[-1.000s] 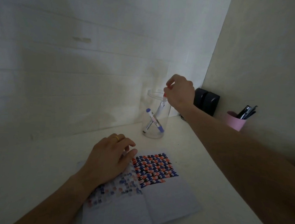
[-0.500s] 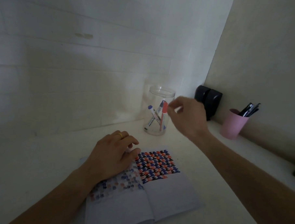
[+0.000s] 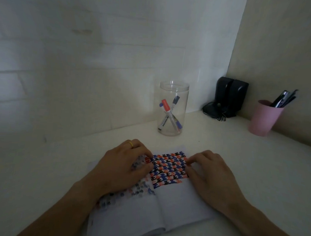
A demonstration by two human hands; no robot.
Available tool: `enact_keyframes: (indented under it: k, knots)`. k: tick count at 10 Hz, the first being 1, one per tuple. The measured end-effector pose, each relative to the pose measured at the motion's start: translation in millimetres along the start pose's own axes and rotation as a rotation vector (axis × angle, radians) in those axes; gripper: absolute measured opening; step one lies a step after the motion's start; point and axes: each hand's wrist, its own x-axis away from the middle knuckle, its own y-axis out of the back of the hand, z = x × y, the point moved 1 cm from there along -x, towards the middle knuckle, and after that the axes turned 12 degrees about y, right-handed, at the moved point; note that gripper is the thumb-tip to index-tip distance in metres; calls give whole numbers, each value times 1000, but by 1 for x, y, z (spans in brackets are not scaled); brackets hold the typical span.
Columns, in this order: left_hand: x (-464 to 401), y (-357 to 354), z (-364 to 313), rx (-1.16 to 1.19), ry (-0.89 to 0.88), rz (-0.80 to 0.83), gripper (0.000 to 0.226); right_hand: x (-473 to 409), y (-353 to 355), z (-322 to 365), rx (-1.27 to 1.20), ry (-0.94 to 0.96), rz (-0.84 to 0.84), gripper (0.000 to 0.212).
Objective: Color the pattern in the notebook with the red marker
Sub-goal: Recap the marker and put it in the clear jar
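Observation:
An open notebook [image 3: 181, 206] lies on the white desk in front of me. Its right page carries a pattern [image 3: 168, 169] of red, blue and black shapes; fainter marks show on the left page. My left hand [image 3: 126, 166] rests flat on the left page, fingers loosely curled, a ring on one finger. My right hand [image 3: 206, 175] rests on the right page's outer edge, fingertips touching the paper beside the pattern. Neither hand holds a pen. The red marker [image 3: 166, 107] stands slanted inside a clear jar [image 3: 174, 90] behind the notebook, crossed with two blue-capped markers.
A pink cup [image 3: 264, 120] with dark pens stands at the right by the side wall. A pair of black speakers [image 3: 229, 98] sits in the corner with a cable. White walls close off the back and right of the desk [image 3: 60, 167].
My right hand let go of the red marker in the jar, drew back toward me and came down on the notebook's right page. The left hand stayed on the left page.

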Motion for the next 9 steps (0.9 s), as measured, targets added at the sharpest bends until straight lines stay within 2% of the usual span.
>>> enact_keyframes:
  k: [2, 7, 8, 9]
  knots:
    - [-2, 1, 4, 10, -23, 54, 40, 0, 0, -1, 5, 21, -30, 17]
    - [-1, 4, 3, 4, -18, 61, 40, -6, 20, 14, -52, -46, 15, 22]
    - [-2, 5, 2, 0, -18, 64, 41, -9, 46, 28, -163, -51, -135, 18]
    - [-2, 5, 1, -1, -9, 59, 40, 0, 102, 63, -419, 6, -412, 13]
